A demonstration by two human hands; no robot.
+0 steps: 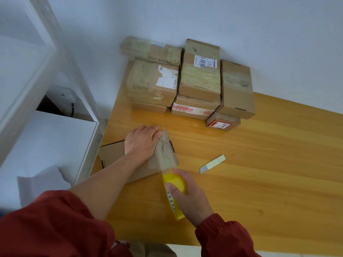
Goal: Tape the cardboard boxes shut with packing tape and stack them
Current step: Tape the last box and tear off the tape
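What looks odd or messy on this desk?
The box being taped overhangs the desk's left edge. A small cutter lies loose with its blade out. In the stack by the wall, several boxes sit askew and carry torn labels and wrinkled tape.

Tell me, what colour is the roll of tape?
Yellow. The tape roll shows best in the head view, gripped by the right hand.

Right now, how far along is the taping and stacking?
Done: taped boxes stacked against the wall. In hand: left hand presses the flat box while right hand pulls the tape roll across it. Left: cut the strip, with the cutter perhaps, then stack.
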